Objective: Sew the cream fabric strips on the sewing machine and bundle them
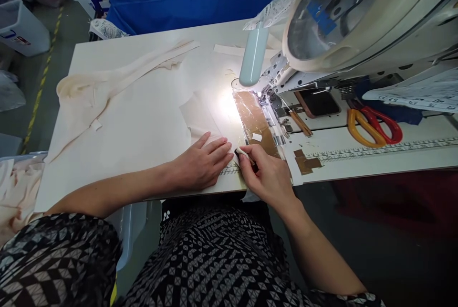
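Observation:
My left hand [202, 163] lies flat, fingers stretched out, on the lower part of a pale fabric piece [196, 115] near the table's front edge. Just right of it, my right hand [266, 171] is closed in a pinch on a small dark tool with a whitish piece at its tip [240, 151]. That tip is beside my left fingertips, above the ruler strip [231, 169]. Most of the tool is hidden in my fingers. A small white label [256, 137] lies on the brown taped plate [252, 113] beyond my right hand.
A sewing machine [322, 58] with a light fills the right. Beside it are a wooden-handled tool [301, 123], a phone [318, 101] and red and orange scissors [374, 128]. Longer pale fabric [86, 92] lies on the white table [143, 140] at left. Blue cloth [200, 4] hangs behind.

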`<state>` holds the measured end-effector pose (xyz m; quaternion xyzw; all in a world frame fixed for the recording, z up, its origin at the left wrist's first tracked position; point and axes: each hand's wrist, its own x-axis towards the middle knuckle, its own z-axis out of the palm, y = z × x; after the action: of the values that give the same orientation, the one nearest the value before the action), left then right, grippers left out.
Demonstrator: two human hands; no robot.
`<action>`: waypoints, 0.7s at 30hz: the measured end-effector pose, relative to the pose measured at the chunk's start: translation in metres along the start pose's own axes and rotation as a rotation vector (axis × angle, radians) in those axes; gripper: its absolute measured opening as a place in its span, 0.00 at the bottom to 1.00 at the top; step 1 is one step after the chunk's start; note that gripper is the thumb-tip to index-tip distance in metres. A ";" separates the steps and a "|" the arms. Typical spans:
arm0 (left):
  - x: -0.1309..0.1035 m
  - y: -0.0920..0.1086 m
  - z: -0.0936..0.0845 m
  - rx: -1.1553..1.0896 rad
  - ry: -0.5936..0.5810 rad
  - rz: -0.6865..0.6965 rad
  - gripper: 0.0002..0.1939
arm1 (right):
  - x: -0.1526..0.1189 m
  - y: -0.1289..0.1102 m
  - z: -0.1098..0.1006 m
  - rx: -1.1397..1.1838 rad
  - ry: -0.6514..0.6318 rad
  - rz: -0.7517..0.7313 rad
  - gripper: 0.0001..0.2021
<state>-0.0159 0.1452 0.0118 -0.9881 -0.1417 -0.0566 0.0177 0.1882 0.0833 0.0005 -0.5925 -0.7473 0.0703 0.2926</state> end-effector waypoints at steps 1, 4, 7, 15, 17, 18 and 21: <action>0.000 0.001 0.000 0.004 0.005 -0.003 0.22 | 0.001 -0.001 -0.001 -0.006 -0.004 -0.009 0.07; 0.001 0.003 -0.001 0.015 0.023 -0.003 0.22 | 0.004 -0.002 -0.002 -0.022 -0.044 -0.035 0.07; 0.001 0.003 -0.001 0.029 0.025 0.002 0.22 | 0.006 -0.002 -0.004 -0.037 -0.107 -0.038 0.07; 0.000 0.003 -0.001 0.011 0.000 -0.002 0.22 | -0.008 -0.002 -0.029 0.106 -0.285 0.080 0.06; 0.000 0.003 -0.001 -0.003 -0.007 -0.004 0.23 | -0.012 -0.001 -0.035 0.142 -0.314 0.144 0.05; 0.000 0.004 -0.001 -0.011 -0.009 -0.006 0.23 | -0.014 -0.001 -0.037 0.158 -0.308 0.176 0.05; 0.000 0.006 -0.001 -0.037 -0.010 -0.017 0.24 | -0.017 0.001 -0.035 0.182 -0.218 0.250 0.05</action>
<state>-0.0146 0.1397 0.0130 -0.9873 -0.1493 -0.0542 -0.0018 0.2090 0.0593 0.0226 -0.6408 -0.6855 0.2371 0.2513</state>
